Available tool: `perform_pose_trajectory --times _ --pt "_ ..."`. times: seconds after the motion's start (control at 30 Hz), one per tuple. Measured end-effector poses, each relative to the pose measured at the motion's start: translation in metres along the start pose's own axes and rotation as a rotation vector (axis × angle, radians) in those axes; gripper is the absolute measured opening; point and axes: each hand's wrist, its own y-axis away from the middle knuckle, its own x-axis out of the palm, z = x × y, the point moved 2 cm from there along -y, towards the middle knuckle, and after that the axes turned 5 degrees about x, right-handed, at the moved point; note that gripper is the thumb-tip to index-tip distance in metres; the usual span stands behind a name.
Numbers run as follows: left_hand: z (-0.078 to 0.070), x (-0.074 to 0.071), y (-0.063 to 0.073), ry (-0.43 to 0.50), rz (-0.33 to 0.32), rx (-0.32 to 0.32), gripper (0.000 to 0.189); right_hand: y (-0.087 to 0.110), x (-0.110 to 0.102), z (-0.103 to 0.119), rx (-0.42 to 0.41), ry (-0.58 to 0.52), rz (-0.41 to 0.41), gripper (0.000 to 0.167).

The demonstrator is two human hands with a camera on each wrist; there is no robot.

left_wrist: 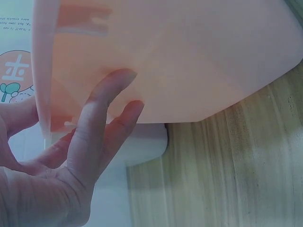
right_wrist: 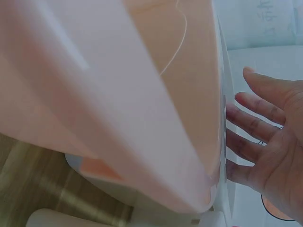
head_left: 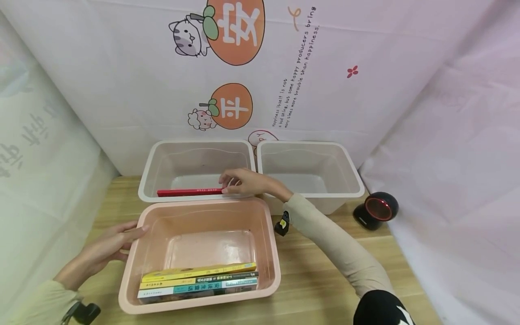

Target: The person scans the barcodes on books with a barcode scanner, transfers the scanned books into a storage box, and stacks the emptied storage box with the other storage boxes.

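Note:
My left hand (head_left: 111, 243) grips the left rim of a pink plastic bin (head_left: 271, 239), thumb over the rim. In the left wrist view its fingers (left_wrist: 124, 116) lie along the bin's outer wall. Several books (head_left: 199, 283) with yellow, white and teal spines stand at the bin's near side. Behind it, a red book (head_left: 188, 192) rests inside the left white bin (head_left: 148, 169), against the near wall. Over that wall reaches my right hand (head_left: 245, 181), fingertips at the book's right end. The right wrist view shows this hand (right_wrist: 274, 137) with fingers extended and thumb apart.
A second white bin (head_left: 357, 183) stands beside the first, at the back right. To its right sits a small black device (head_left: 375, 211) with a red ring. White printed cloth (head_left: 325, 90) hangs behind and at both sides of the wooden table (head_left: 325, 280).

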Motion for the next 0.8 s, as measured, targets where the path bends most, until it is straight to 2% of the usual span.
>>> perform_pose_trajectory --times 0.17,0.37,0.5,0.6,0.8 --pt "0.000 0.000 0.000 -0.002 -0.008 -0.016 0.075 -0.002 0.000 -0.001 -0.006 0.018 -0.049 0.030" --pt "0.000 0.000 -0.002 -0.005 -0.006 -0.013 0.075 0.004 -0.005 0.006 -0.021 0.065 -0.183 0.033" --pt "0.000 0.000 -0.002 -0.007 -0.003 -0.015 0.076 0.012 -0.009 0.014 -0.070 0.097 -0.247 0.028" --pt "0.000 -0.001 -0.002 -0.011 -0.006 -0.021 0.077 0.022 -0.009 0.023 -0.105 0.113 -0.243 0.027" --pt "0.000 0.000 -0.002 -0.012 0.001 -0.012 0.076 0.041 -0.003 0.037 -0.131 0.178 -0.166 0.033"
